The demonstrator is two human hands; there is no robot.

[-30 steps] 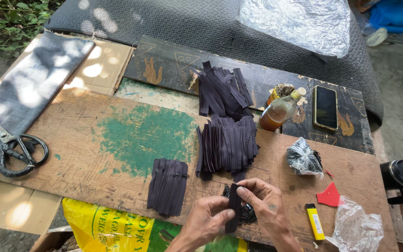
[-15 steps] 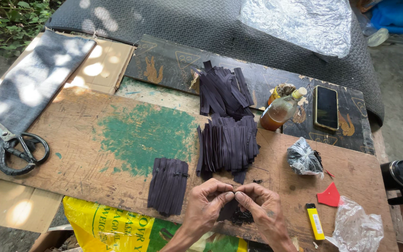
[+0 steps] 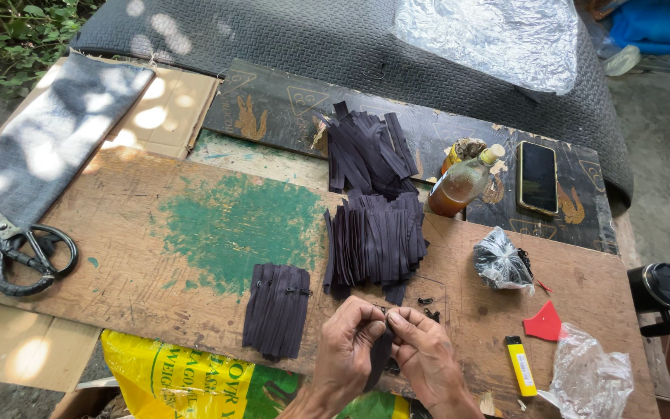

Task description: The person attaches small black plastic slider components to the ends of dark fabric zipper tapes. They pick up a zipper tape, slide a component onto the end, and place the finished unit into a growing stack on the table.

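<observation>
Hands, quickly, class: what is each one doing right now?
Left hand: closed, pinching the top of a dark zipper strip.
Right hand: closed, pinching the same strip's top beside the left.

Outdoor makeshift workshop: worn plywood bench (image 3: pixel 157 264), scissors (image 3: pixel 21 248), stacked zipper strips (image 3: pixel 374 240), foliage (image 3: pixel 9 31).

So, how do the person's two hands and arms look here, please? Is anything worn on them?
Both hands are bare: the left hand and the right hand show no gloves, and no rings or watch that I can see. The forearms, seen only near the lower edge of the picture, are also uncovered, with no sleeve in view.
</observation>
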